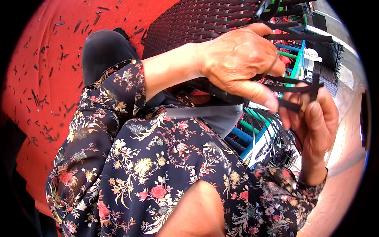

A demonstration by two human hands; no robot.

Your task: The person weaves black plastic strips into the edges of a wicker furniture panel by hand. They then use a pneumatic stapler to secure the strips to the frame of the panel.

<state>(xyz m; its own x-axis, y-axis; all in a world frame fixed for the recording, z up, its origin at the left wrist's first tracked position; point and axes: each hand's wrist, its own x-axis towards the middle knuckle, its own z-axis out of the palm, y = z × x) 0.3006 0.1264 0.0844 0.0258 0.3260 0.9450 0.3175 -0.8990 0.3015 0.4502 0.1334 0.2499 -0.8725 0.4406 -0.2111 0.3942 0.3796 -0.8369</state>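
Gripping black strips (294, 87), left hand (237, 59), right hand (316, 122), woven panel (189, 23)

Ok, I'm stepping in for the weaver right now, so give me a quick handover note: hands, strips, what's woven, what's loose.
Left hand: fingers curled around several flat black plastic weaving strips, gripping them.
Right hand: pinching the ends of the same strips from below.
Dark woven wicker panel: lies beyond the left hand, its visible surface closely woven.
Loose: strips fan out between the hands, unwoven.
Cut black strip scraps litter the red floor.
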